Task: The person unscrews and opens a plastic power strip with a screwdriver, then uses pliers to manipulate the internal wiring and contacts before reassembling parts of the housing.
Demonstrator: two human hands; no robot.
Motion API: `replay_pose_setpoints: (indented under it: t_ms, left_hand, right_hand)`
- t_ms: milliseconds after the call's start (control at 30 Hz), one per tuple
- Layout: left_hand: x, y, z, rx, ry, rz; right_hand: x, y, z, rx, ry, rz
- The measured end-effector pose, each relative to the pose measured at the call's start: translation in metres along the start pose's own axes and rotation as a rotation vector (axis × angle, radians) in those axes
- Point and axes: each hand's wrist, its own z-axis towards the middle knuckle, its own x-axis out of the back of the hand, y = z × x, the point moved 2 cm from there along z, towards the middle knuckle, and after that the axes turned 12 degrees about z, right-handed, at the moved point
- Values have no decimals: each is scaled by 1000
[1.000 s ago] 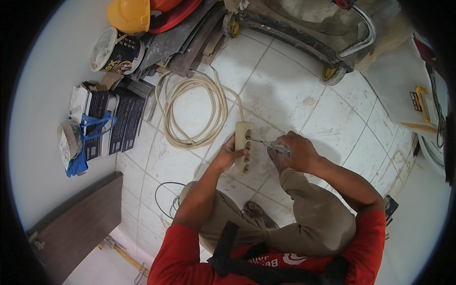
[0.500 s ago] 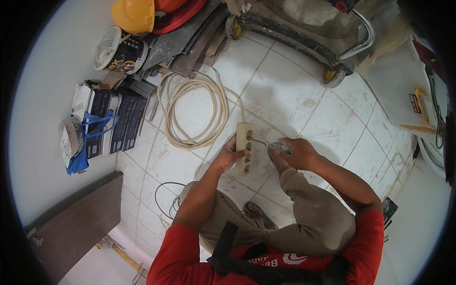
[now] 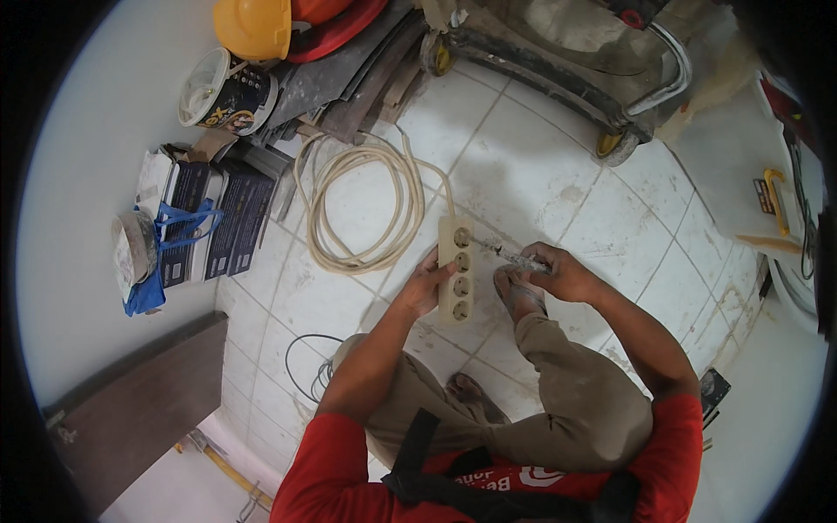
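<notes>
My left hand is closed round the left edge of a cream power strip, its thumb lying over the face between the sockets. The strip stands lengthwise before me, several round sockets facing up. In my right hand is a screwdriver with a worn, greyish handle. Its thin shaft points left toward the topmost socket; the blurred tip looks close to the strip, but I cannot tell if it touches. From the strip's far end a cream cable runs to a loose coil on the floor.
A wheeled trolley stands at the far side. Stacked dark boards, a yellow hard hat, a bucket and boxes line the left wall. My sandalled foot is just below the screwdriver. A thin dark cable lies lower left.
My right hand has shifted slightly up and right, turning the screwdriver so that its handle slopes differently and more shows. The strip has tilted a little in my left hand, its sockets facing me more.
</notes>
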Motion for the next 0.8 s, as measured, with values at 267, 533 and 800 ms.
replay_pose_setpoints:
  t_ms: [267,533,800]
  left_hand:
    - [-22,-3,21,-8,-3,-24]
    - [-22,15,20,-33,66,-50]
    - [-9,7,24,-21,22,-94]
  right_hand:
    - [17,-47,-41,75,-83,32]
    - [2,-105,-58,13,-41,-171]
    - [-14,-107,-47,80,-1,-285]
